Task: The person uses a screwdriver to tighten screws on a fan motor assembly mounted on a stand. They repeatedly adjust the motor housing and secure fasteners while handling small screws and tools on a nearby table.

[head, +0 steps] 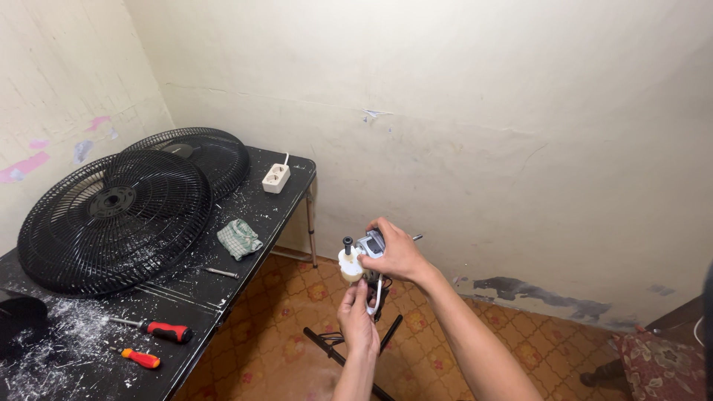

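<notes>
On the left, black tabletop (pixel 245 223) dusted with white flecks carries two black fan grilles, big one (pixel 115 219) near, second (pixel 204 152) behind it. White socket block (pixel 275 178) at far edge, green checked rag (pixel 238 238) mid-right, red-handled screwdriver (pixel 160 330) and small orange screwdriver (pixel 140 359) near. Right of tabletop, over patterned floor (pixel 297 297), fan motor unit (pixel 364 256) held in air: right hand (pixel 401 252) wrapped around its top, left hand (pixel 358 315) pinching it from below.
</notes>
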